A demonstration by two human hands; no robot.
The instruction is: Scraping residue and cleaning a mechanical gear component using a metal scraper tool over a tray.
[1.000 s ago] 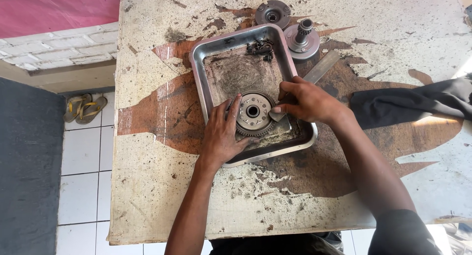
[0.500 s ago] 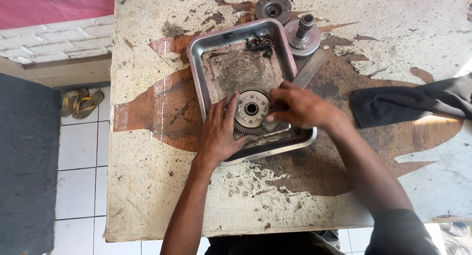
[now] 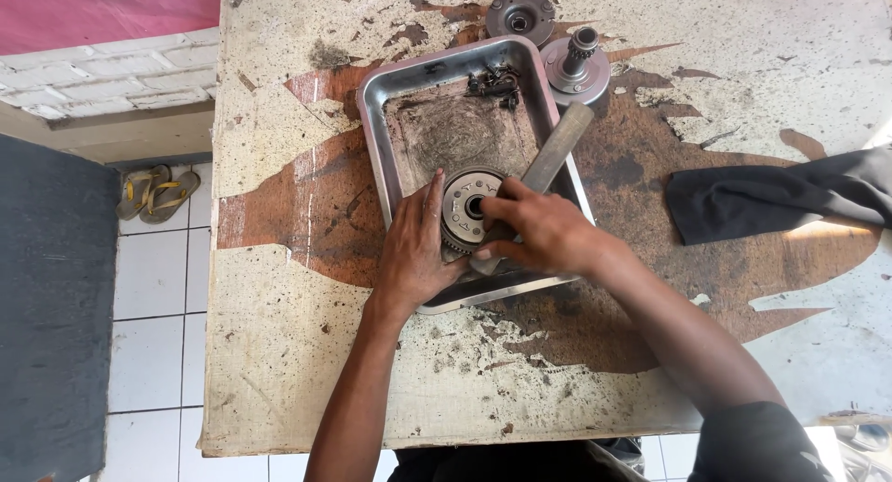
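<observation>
A round toothed metal gear part (image 3: 467,203) lies in the near half of a dirty steel tray (image 3: 372,138). My left hand (image 3: 413,250) presses against the gear's left side and holds it, fingers pointing away from me. On the gear's right side, my right hand (image 3: 539,231) is closed around the lower end of a long wooden-handled tool (image 3: 560,145). The handle slants up and right over the tray's rim. The tool's working end is hidden under my fingers.
Small dark parts (image 3: 494,80) lie at the tray's far end. Beyond the tray sit a round metal hub (image 3: 520,15) and a disc with an upright geared shaft (image 3: 578,66). A black cloth (image 3: 771,198) lies to the right on the worn table (image 3: 307,352). Sandals (image 3: 156,192) rest on the tiled floor at left.
My right hand has left the gear's edge and closed on the wooden handle, which earlier lay across the tray's right rim. My left hand stays on the gear.
</observation>
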